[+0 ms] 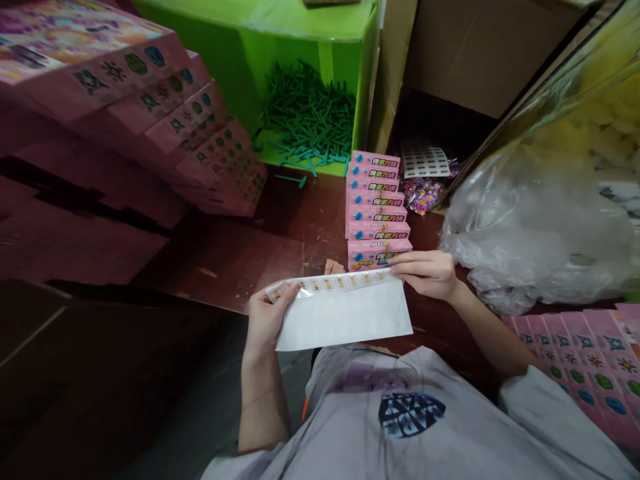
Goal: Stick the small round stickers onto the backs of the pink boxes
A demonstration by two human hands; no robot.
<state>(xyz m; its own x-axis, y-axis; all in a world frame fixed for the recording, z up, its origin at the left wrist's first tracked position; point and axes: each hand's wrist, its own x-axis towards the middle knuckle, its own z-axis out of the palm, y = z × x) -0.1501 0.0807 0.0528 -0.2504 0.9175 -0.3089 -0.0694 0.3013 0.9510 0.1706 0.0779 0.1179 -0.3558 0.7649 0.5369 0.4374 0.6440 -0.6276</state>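
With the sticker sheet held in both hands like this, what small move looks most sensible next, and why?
Probably peel one sticker off the top row with the right hand. Both hands grip the white sticker sheet, the left hand steadying its corner, and the right fingers already rest at the row's end, near the stacked pink boxes.

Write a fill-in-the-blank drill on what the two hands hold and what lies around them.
1. The left hand and right hand together hold a white ____ with a row of small stickers along its top edge.
2. The stack of pink boxes sits just ____ the sheet.
3. The green box holds a heap of ____ sticks.

Missing words: sheet; beyond; green
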